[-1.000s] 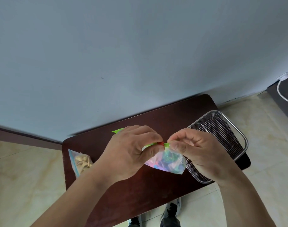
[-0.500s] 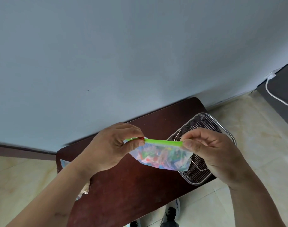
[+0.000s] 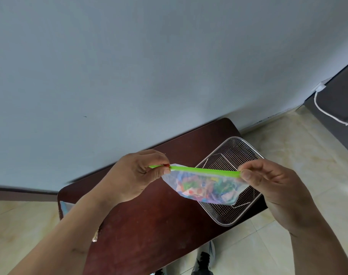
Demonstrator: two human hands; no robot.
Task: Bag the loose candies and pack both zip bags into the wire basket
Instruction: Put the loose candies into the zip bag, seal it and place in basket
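Note:
A clear zip bag point(image 3: 205, 188) full of colourful candies hangs in the air above the table, its green zip strip stretched flat. My left hand point(image 3: 138, 175) pinches the strip's left end, at the small red slider. The strip's right end is pinched by my right hand point(image 3: 268, 182). Below and behind the bag sits the wire basket point(image 3: 246, 150) on the table's right end, with nothing in it. A second zip bag point(image 3: 65, 207) with a blue strip lies at the table's left edge, mostly hidden by my left forearm.
The dark wooden table point(image 3: 149, 231) stands against a pale blue-grey wall. Beige floor tiles surround it, and shoes point(image 3: 206, 259) show below the front edge. A white cable point(image 3: 323, 110) hangs on dark furniture at the far right.
My hands moved apart along the green strip, from pinching together at its middle to holding its two ends. The bag now hangs stretched flat and nearer the basket.

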